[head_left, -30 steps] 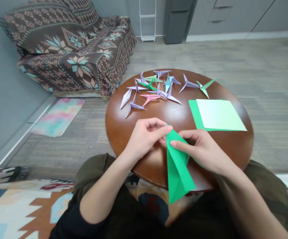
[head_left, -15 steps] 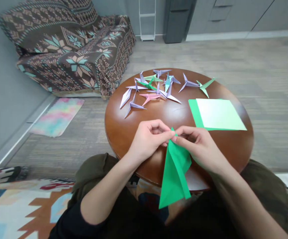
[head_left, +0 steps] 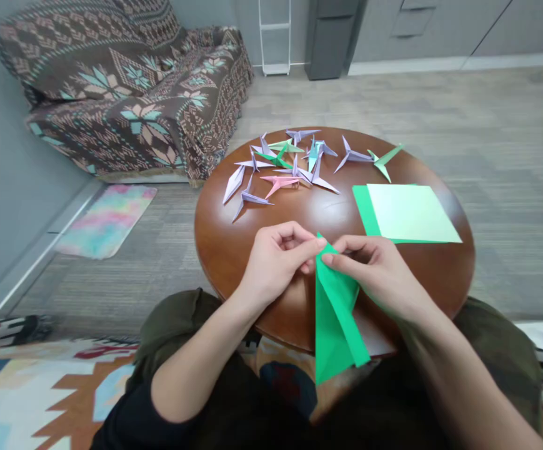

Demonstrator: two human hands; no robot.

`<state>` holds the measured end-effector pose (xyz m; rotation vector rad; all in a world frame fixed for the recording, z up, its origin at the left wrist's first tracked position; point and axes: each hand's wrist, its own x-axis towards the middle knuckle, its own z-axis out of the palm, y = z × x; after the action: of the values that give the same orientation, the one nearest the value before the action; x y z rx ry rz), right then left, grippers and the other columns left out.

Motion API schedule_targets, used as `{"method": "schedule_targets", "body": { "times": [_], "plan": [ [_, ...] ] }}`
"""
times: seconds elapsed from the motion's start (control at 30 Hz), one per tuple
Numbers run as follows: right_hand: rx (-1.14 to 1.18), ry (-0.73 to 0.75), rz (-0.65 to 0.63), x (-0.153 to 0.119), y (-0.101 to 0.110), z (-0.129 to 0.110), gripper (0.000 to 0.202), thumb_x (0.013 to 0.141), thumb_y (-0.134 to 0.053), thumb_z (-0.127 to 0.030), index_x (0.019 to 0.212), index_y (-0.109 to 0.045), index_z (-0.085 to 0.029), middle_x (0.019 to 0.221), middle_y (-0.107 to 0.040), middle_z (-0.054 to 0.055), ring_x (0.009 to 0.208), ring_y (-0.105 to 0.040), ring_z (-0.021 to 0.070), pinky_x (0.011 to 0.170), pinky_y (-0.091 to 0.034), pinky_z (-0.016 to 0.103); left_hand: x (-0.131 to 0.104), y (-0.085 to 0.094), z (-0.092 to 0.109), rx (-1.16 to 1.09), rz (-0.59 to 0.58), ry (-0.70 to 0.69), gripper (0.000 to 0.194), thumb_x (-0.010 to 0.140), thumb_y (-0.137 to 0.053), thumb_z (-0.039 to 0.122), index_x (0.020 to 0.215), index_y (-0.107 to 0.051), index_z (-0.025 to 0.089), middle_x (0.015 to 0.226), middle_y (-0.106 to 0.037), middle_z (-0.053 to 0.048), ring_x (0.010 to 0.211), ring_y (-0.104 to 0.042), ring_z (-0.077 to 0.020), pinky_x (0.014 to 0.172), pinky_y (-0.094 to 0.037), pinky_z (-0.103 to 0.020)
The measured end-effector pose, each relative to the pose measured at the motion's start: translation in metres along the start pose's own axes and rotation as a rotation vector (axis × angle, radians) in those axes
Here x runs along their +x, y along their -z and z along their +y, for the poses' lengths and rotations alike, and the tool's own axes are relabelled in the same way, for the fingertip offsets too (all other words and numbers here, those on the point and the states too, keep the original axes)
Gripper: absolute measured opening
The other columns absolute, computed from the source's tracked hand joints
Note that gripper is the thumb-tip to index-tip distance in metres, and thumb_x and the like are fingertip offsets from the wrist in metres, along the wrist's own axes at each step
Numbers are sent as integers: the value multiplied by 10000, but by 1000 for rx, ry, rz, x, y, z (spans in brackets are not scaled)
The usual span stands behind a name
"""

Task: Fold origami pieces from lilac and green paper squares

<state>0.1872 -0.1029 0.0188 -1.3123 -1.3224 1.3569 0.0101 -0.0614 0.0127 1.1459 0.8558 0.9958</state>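
Green paper is finger-pinched by left hand and right hand; beyond, the table is occupied by folded-paper figures and sheets.

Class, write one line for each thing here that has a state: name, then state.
Bright green paper: partly folded, held
Left hand: pinching the paper's tip
Right hand: pinching its upper part
Pale green square paper sheet: lying flat
Green paper sheet beneath it: flat, partly covered
Pink paper figure: folded, points splayed
Brown patterned cloth throw: draped
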Motion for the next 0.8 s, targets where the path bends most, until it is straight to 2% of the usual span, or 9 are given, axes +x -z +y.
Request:
{"method": "schedule_targets", "body": {
  "times": [0.13,0.3,0.47,0.63,0.8],
  "plan": [
    [-27,-28,-101,-1,1,-1,253,822,-821,-406,746,-750,-175,723,-692,3,672,-572,155,635,-464,267,3,6,5,-12,10,-33,300,740,-910,339,698,-683,147,536,-623,42,448,-522,-56,472,-436,-174],
    [-40,-13,-68,-1,3,-1,276,826,-824,-447,789,-781,-177,755,-723,18,686,-592,173,648,-482,282,2,12,10,93,-133,102,288,721,-923,362,729,-749,133,578,-673,4,485,-578,-79,475,-465,-181],
    [-74,-29,-73,-2,5,1,292,821,-834,-478,804,-818,-187,772,-745,27,722,-631,201,674,-505,299,1,13,10,102,-74,66,294,719,-925,383,714,-757,142,569,-685,-3,485,-596,-92,511,-495,-203],
    [-83,-25,-97,-2,5,0,306,838,-821,-491,928,-862,-201,823,-785,31,751,-657,220,701,-534,313,2,13,9,104,-65,67,292,703,-936,378,712,-766,141,565,-690,-4,482,-601,-94,512,-502,-205],
    [-88,-4,-117,-2,5,-2,315,860,-800,-504,945,-870,-209,811,-780,29,742,-651,218,694,-529,310,2,13,8,95,-68,65,260,700,-941,343,713,-777,142,571,-697,-1,483,-600,-86,510,-499,-193]
  ]
}}
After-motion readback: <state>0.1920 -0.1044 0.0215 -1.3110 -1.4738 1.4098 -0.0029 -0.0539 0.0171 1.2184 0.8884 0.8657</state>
